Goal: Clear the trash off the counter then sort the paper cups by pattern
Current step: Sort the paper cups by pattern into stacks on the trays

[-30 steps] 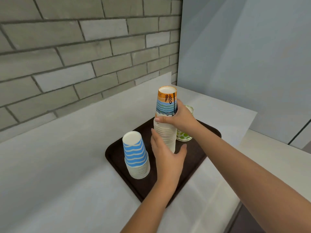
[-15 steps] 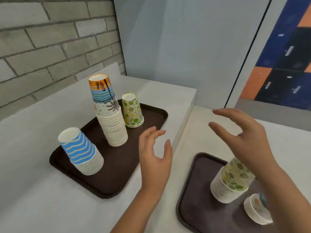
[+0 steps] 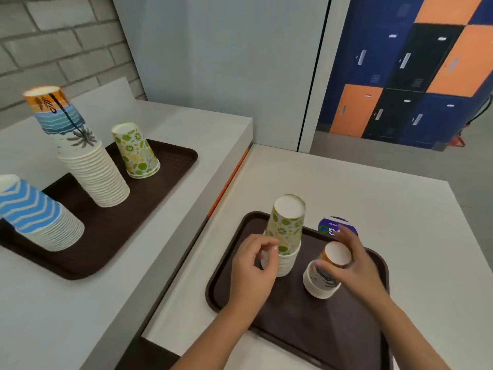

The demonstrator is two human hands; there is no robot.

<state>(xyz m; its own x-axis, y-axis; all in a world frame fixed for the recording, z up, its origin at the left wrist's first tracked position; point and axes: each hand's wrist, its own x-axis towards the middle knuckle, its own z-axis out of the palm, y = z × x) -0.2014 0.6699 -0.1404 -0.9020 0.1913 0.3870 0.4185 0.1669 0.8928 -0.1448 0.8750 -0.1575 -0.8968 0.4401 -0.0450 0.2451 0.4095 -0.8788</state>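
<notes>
On the near tray [image 3: 314,329], the right hand [image 3: 354,265] curls loosely round the beach stack [image 3: 324,279], probably to lift it; the left hand [image 3: 253,265], half-closed and empty, nears the lime stack [image 3: 285,236].

Lime-print cup stack [image 3: 285,231]; beach-print stack [image 3: 80,153]; blue-zigzag stack [image 3: 37,214]; brown trays [image 3: 149,182].

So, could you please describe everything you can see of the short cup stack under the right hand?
The short cup stack stands upside down on the near tray, right of the lime-patterned stack. It looks like paper: white nested rims below, a top cup with an orange band, dark markings and a white base. The right hand curls around its top cup; whether it grips is unclear.
</notes>
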